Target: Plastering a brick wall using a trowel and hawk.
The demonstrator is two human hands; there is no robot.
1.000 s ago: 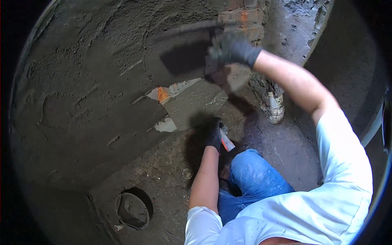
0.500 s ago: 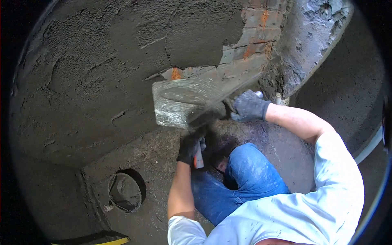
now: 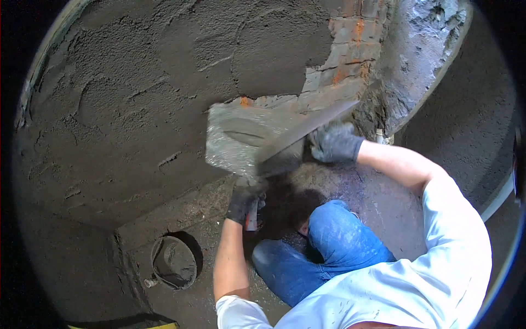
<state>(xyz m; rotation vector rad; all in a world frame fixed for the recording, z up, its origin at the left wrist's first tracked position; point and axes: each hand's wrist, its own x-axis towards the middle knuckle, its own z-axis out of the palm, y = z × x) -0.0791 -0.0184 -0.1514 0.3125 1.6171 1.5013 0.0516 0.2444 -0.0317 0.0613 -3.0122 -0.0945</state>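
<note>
Head view: the left hand (image 3: 244,200), dark-gloved, supports a flat grey board (image 3: 220,153) at its near edge, its fingers closed about the handle (image 3: 252,217), whose red-and-pale end shows below the glove. The board hangs before the rough, plastered wall (image 3: 137,126), over the edge of the floor (image 3: 386,203) at the wall's foot; a dark oval smear (image 3: 244,139) lies on its glistening face. The right hand (image 3: 335,143), also gloved, holds a trowel (image 3: 308,128), its long blade slanting across the board's right side; the fingers appear clamped on the trowel, though blur obscures the grip. Whether blade and board touch cannot be told. The board is probably stiff, slick when wet and front-heavy, best held by its handle; the blade is likely thin and springy, best controlled from behind. A round dark vessel (image 3: 175,267) sits near the floor's far-left corner.
</note>
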